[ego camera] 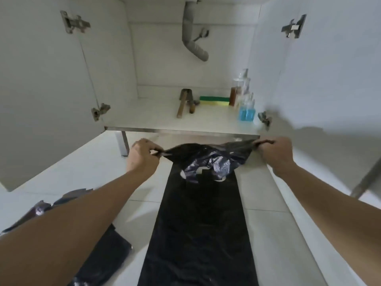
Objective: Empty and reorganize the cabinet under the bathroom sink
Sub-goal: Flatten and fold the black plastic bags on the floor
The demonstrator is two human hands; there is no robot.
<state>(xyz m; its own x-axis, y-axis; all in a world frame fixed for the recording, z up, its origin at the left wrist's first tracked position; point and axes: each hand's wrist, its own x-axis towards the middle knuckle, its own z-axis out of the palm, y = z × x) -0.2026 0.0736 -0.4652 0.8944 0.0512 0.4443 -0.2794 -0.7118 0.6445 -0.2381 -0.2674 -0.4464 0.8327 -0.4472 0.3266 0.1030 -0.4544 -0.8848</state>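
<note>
While we kneel before the open cabinet (185,129), both our hands hold a black bag (198,223) that lies flat and lengthwise on the tiled floor (268,223), its far end just short of the cabinet's front edge. Our left hand (142,155) pinches the bag's left handle between thumb and fingers, and our right hand (276,153) pinches the right handle the same way, so the mouth is drawn out wide between them and its crumpled, glossy plastic is lifted off the tiles.

Inside, on the cabinet floor near the back edge, two wooden-handled tools (185,102) lie side by side about the middle. Just right of them a green and yellow sponge (214,100) lies along the back. Toward the right wall stands a row of bottles (243,93): an amber one at the back, clear ones next, and a blue one (247,112) nearest the front edge. A grey drain pipe (190,34) curves down from the top.

Both doors stand open, hinges (74,22) showing. More black plastic (103,256) lies on the floor under our left forearm.
</note>
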